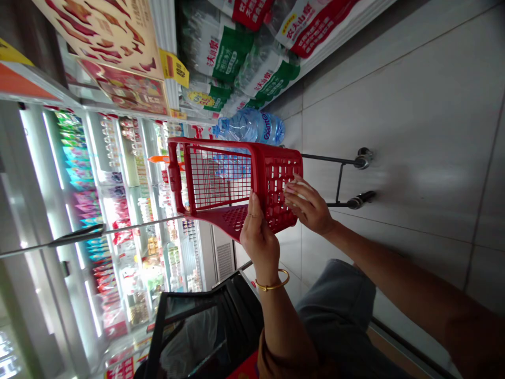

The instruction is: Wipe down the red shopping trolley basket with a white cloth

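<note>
Cart [258, 166], red, is placed near, lit shelves [125, 155] far; its rim is touched by the left hand [260, 239], nearly straight-fingered, its perforated side by the right hand [310, 205], loosely bent; whether anything is gripped cannot be told.

1. The person's left arm came up from the lower middle of the view, its forearm [284, 318] leaning slightly leftward toward the hand.
2. The left hand [260, 242] pointed upward with its back partly showing, its fingers close together and the wrist [269, 275] nearly straight.
3. The right arm [386, 271] reached in from the lower right corner on a long diagonal, bare along the forearm.
4. The right hand [310, 206] sat just beside the left, fingers extended up and leftward and slightly parted.
5. A bent leg [335, 302] showed below, between both arms.
</note>
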`<state>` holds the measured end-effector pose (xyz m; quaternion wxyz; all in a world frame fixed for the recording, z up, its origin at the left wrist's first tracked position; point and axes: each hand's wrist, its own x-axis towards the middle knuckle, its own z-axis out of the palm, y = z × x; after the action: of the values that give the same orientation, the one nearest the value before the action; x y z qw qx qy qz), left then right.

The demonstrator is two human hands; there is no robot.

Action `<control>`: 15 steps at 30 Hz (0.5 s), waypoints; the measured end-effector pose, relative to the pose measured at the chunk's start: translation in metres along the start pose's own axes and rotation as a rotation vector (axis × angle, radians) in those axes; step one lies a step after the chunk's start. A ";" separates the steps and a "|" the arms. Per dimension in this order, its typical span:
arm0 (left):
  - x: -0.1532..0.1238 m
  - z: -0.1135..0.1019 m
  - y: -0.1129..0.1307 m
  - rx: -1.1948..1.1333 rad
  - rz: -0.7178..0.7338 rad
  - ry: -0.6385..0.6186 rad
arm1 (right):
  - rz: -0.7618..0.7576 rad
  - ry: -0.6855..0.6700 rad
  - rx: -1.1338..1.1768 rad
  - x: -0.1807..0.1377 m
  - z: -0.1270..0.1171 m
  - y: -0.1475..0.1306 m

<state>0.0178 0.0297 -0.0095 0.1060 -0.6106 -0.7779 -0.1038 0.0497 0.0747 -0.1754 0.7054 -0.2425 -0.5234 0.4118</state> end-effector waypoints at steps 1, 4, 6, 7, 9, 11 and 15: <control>0.000 0.000 0.000 -0.004 -0.002 0.001 | -0.014 0.020 0.014 0.006 0.002 -0.007; -0.001 -0.001 0.001 -0.021 -0.007 -0.013 | -0.037 0.013 0.038 0.022 0.013 -0.028; -0.001 -0.002 0.003 -0.021 -0.023 -0.015 | -0.010 -0.022 0.017 0.031 0.023 -0.036; 0.000 -0.002 0.004 -0.014 -0.032 -0.010 | 0.002 -0.027 0.000 0.035 0.029 -0.038; 0.000 -0.002 0.005 0.009 -0.041 0.005 | 0.016 -0.009 -0.026 0.038 0.038 -0.039; 0.000 -0.001 0.006 0.027 -0.034 0.010 | 0.022 -0.009 -0.024 0.038 0.044 -0.035; 0.001 -0.001 0.006 0.027 -0.041 0.009 | 0.038 -0.098 0.024 0.032 0.043 -0.027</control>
<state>0.0236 0.0313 -0.0079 0.1155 -0.5924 -0.7913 -0.0979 0.0219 0.0824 -0.1226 0.6740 -0.2232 -0.5477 0.4427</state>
